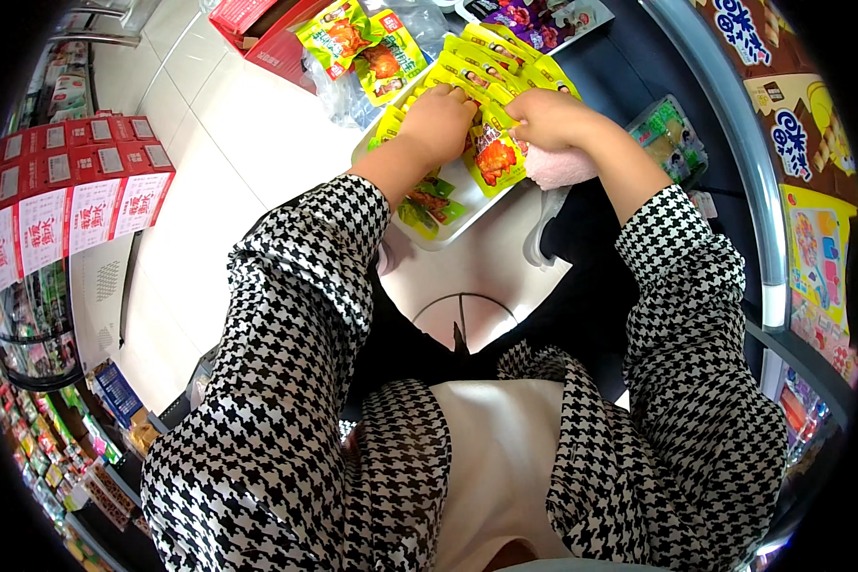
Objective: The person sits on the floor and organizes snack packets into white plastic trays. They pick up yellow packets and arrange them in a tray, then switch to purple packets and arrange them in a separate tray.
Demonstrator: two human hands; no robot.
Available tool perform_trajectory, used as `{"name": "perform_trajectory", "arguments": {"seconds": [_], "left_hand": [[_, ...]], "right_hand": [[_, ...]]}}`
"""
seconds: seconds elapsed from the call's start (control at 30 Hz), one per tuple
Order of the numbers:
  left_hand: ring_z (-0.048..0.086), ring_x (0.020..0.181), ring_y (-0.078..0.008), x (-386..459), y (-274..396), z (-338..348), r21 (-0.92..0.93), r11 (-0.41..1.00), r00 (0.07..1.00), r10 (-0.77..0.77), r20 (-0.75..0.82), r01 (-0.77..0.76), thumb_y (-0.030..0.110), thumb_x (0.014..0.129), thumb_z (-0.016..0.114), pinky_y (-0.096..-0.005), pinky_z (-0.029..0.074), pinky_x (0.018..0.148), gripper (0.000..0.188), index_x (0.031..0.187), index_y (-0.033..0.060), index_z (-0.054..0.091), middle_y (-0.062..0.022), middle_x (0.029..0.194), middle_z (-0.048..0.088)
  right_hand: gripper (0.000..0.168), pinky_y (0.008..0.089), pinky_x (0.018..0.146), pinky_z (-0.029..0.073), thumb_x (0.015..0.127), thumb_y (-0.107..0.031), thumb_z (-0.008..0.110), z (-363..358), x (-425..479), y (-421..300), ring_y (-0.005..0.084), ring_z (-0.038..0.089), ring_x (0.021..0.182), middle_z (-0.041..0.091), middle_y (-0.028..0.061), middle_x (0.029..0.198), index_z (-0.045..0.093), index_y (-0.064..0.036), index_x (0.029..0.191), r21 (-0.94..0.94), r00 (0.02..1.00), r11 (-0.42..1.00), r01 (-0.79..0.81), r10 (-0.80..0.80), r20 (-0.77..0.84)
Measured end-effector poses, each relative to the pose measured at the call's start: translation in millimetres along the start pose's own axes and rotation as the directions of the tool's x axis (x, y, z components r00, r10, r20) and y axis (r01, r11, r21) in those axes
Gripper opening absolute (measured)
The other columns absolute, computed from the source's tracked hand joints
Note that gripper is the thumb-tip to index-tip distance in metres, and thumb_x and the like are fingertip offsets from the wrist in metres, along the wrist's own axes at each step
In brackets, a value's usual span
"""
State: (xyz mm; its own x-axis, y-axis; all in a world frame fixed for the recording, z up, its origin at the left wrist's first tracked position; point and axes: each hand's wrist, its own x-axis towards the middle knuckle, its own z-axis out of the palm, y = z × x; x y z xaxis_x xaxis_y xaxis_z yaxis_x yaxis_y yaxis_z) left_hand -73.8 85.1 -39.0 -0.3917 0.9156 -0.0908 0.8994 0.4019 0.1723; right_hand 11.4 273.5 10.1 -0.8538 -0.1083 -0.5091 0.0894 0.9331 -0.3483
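Note:
My left hand (440, 125) is curled over yellow snack packets standing in a row (482, 61) in a white plastic tray (475, 212). Its fingertips are hidden among them. My right hand (558, 118) holds a pink cloth (561, 168) bunched under its palm. The thumb of that hand touches the edge of the front packet (497, 157), which leans out towards me and bears a picture of red-brown meat. Whether the thumb pinches this packet I cannot tell. More packets with green parts (432, 204) lie flat in the tray's near end.
Two loose yellow packets (361, 50) lie on clear plastic beside a red carton (279, 53). A purple-printed snack pack (522, 21) lies in another tray beyond. Right of me run a shelf rail (751, 143) and boxed snacks (801, 136). Red-and-white cartons (79, 193) are stacked at left.

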Motion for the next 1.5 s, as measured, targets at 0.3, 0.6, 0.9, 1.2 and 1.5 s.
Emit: {"name": "perform_trajectory", "arguments": {"seconds": [0.3,0.6,0.9,1.2,1.5], "left_hand": [[0.056,0.11,-0.0318,-1,-2,-8,-0.008,1.0,0.995,-0.014,0.098,0.015,0.015,0.082,0.057,-0.0408,0.045,0.096,0.024,0.101,0.0073,0.069,-0.0135,0.112,0.062],[0.057,0.108,-0.0334,-4,-12,4,-0.078,0.997,0.999,0.027,0.047,-0.023,0.015,0.082,0.055,-0.0433,0.046,0.095,0.02,0.096,0.0065,0.068,-0.0151,0.107,0.063],[0.059,0.106,-0.0311,-1,-2,-6,-0.088,0.996,0.994,-0.021,0.107,0.03,0.028,0.08,0.069,-0.0407,0.047,0.094,0.026,0.095,0.0069,0.068,-0.013,0.104,0.065],[0.059,0.105,-0.0305,-1,-3,-1,-0.038,0.998,0.99,-0.044,0.134,0.049,0.031,0.075,0.074,-0.0405,0.047,0.094,0.035,0.097,0.0042,0.07,-0.0129,0.104,0.065],[0.06,0.106,-0.0314,0,5,-2,0.01,0.994,0.988,-0.112,0.102,0.111,0.026,0.076,0.07,-0.0413,0.049,0.092,0.031,0.098,0.0038,0.068,-0.0142,0.104,0.066]], "right_hand": [[0.025,0.0447,0.081,0.049,0.086,-0.027,0.064,-5,1,-4,0.0361,0.063,0.094,0.064,0.0173,0.099,0.064,-0.003,0.093,-0.041,0.998,0.998,0.053,-0.052,0.028],[0.025,0.0447,0.082,0.049,0.086,-0.027,0.064,-9,9,0,0.0369,0.062,0.094,0.064,0.0181,0.097,0.063,-0.003,0.093,0.001,0.997,0.998,0.063,-0.063,0.055],[0.018,0.044,0.078,0.053,0.084,-0.024,0.066,-6,12,-3,0.0308,0.066,0.094,0.068,0.0107,0.095,0.07,-0.012,0.097,-0.23,0.985,0.963,-0.14,0.112,-0.131],[0.016,0.044,0.077,0.053,0.085,-0.024,0.065,-10,9,-6,0.0312,0.066,0.092,0.068,0.0104,0.095,0.07,-0.013,0.095,-0.218,0.996,0.976,-0.013,-0.007,-0.092],[0.022,0.0424,0.08,0.054,0.084,-0.027,0.067,10,24,-7,0.0302,0.067,0.095,0.07,0.0112,0.1,0.072,-0.011,0.099,-0.189,0.965,0.947,-0.258,0.242,-0.106]]}}
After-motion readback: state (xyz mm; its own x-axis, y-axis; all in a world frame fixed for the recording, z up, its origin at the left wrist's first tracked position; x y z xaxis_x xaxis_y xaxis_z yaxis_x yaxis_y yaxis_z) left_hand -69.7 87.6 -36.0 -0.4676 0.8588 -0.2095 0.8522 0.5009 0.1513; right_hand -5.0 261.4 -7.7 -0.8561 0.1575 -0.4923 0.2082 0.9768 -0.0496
